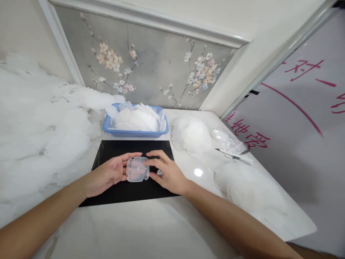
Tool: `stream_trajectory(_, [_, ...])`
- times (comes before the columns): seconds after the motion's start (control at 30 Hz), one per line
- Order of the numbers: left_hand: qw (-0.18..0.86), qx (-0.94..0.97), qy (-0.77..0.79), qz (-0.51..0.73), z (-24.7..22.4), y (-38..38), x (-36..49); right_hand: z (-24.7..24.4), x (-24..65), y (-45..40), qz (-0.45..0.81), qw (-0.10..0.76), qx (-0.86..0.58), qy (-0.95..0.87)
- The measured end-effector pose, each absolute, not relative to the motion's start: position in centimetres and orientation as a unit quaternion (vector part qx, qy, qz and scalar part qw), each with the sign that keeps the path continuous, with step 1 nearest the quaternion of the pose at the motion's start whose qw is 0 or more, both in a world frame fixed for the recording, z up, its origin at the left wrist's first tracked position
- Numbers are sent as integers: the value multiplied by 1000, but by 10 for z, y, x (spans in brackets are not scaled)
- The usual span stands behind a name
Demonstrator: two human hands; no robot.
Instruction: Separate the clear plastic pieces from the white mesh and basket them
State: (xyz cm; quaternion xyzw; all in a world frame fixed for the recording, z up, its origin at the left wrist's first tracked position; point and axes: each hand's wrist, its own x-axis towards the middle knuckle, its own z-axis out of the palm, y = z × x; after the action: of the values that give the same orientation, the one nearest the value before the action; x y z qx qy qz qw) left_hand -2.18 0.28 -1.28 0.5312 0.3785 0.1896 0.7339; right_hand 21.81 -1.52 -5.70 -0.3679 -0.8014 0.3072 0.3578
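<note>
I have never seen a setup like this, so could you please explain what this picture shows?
Certainly. There is no machine here: these are a person's bare hands, seen by a camera worn on that person's head, looking forward and down. The left hand holds a small, translucent piece, and the right hand's fingers are at its other edge. Below is a black mat on a pale table. Beyond the mat stands a blue basket of whitish pieces. A large whitish heap lies at left, with smaller piles at right.
</note>
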Motion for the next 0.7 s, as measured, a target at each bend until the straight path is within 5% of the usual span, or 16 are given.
stream_trajectory(0.17, [568, 660, 453, 191, -7, 15, -31, -48, 215, -15, 534, 401, -406, -624])
stream_trajectory(0.4, [-35, 741, 670, 4, 45, 36, -80, -50, 225, -1, 742, 377, -394, -391])
stream_trajectory(0.53, [-66, 684, 719, -105, 55, 33, -88, -50, 228, 2, 766, 379, -371, -364])
stream_trajectory(0.7, [-62, 667, 736, -93, 31, 35, -89, -49, 229, 2, 776, 382, -359, -349])
